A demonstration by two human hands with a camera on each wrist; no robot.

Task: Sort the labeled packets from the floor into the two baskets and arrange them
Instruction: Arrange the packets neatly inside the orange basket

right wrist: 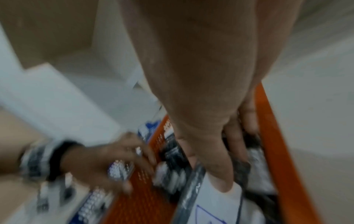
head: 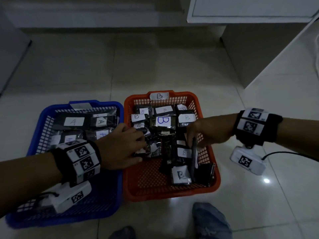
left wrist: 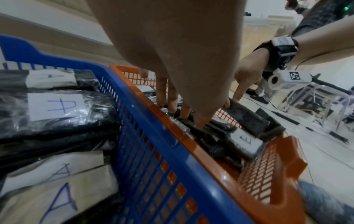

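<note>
A blue basket (head: 39,121) with packets labelled A (head: 73,121) stands at the left, and an orange basket (head: 131,187) with packets labelled B (head: 163,121) stands beside it at the right. My left hand (head: 140,150) reaches across the blue basket's rim (left wrist: 134,106) into the orange one. Its fingers and thumb pinch a shiny black packet (head: 152,150). My right hand (head: 193,142) grips a black packet (head: 193,161) that stands on its edge near the orange basket's right wall. That same packet (left wrist: 247,118) shows in the left wrist view. The right wrist view is blurred.
Both baskets stand on pale floor tiles (head: 155,66). A white cabinet (head: 250,11) and a slanted white panel (head: 284,57) rise at the back right. My knee in jeans (head: 210,219) is just in front of the orange basket. A black cable (head: 284,153) runs off right.
</note>
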